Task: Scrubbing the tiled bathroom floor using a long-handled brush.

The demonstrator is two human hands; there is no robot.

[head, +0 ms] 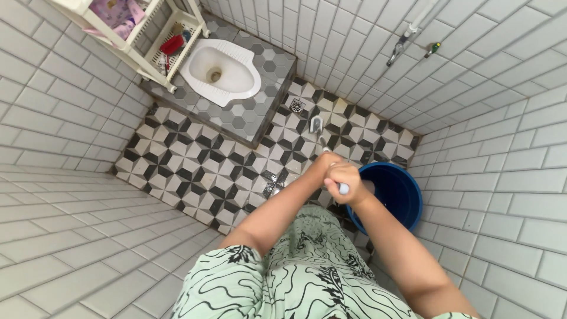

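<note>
The right hand [344, 177] and left hand [326, 160] have fingers clamped on a white brush handle [343, 188]; blue bucket [407, 195] at three o'clock.

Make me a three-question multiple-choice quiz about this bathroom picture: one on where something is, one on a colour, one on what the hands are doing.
1. Where is the bucket?
A. by the person's right arm
B. on the raised step
C. on the shelf

2. What colour is the bucket?
A. red
B. blue
C. white

3. How are the hands?
A. hanging apart
B. flat on the wall
C. both gripping one long handle

Answers:
1 A: it sits on the floor beside the right wall.
2 B: its rim is deep blue.
3 C: the right hand and left hand clasp the handle, whose brush head meets the floor.
</note>
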